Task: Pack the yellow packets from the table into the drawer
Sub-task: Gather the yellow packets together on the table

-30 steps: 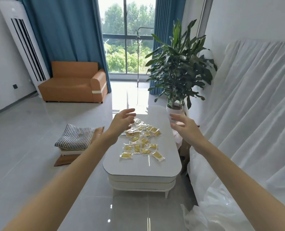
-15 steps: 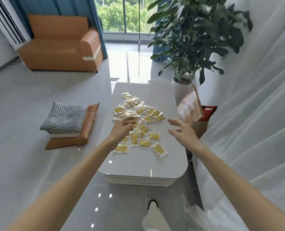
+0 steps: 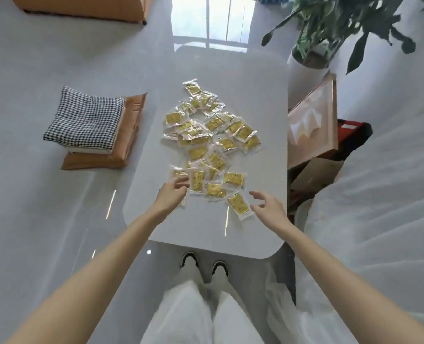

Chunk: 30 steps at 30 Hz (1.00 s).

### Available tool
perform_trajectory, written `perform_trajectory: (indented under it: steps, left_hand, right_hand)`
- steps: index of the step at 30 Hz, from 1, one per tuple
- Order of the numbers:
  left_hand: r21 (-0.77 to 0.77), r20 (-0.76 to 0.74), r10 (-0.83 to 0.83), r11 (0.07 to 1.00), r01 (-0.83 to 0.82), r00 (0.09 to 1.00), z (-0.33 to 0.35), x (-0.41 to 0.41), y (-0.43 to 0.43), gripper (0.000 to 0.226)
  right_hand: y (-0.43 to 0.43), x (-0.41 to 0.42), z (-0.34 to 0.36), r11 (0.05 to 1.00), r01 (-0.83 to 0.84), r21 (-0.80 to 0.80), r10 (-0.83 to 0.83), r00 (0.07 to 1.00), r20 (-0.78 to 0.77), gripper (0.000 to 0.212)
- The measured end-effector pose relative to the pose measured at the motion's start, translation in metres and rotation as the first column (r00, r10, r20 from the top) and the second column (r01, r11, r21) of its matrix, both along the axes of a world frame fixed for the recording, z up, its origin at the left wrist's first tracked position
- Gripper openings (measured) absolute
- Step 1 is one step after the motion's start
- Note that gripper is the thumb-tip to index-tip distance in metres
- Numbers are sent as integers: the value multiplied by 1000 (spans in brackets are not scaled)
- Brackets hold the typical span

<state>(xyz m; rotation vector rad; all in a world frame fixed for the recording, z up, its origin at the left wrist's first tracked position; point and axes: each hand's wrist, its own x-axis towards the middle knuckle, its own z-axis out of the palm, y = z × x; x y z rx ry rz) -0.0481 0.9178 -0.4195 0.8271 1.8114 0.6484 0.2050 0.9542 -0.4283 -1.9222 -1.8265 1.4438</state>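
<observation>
Several yellow packets in clear wrap (image 3: 212, 135) lie scattered across the middle of the white low table (image 3: 263, 100). My left hand (image 3: 172, 194) reaches over the nearest left packets, fingers curled down onto one at the pile's near left edge; whether it grips it I cannot tell. My right hand (image 3: 268, 206) hovers open, fingers spread, just right of the nearest packet (image 3: 239, 204). No drawer is visible from this angle.
A checked cushion on an orange cushion (image 3: 89, 125) lies on the floor to the left. A potted plant (image 3: 330, 26) and a tilted framed panel (image 3: 312, 125) stand right of the table, beside cloth-covered furniture (image 3: 379, 182). My feet (image 3: 203, 263) are at the table's near edge.
The view has tilted down and closer to the table. Both hands have dropped toward the near packets, the left one now touching the pile's near left edge.
</observation>
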Motion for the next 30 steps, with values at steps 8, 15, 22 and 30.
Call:
perform_trajectory:
  steps: [8,15,22,30]
  left_hand:
    - [-84,-36,-116,990,113,993,-91,-1,54,39]
    - [-99,-95,-272,960,263,958,-170,-2,101,38]
    - [-107,-181,-373,927,359,910,-239,1,122,45]
    - [-108,-404,-539,830,547,739,-300,15,132,59]
  right_hand:
    - [46,-13,-96,985,97,-142,-85,993,82,42]
    - [74,-31,-185,963,165,-212,-124,973,196,48]
    - [89,-41,-257,963,171,-209,-103,948,302,61]
    - [89,-41,-306,992,84,-92,-22,846,533,78]
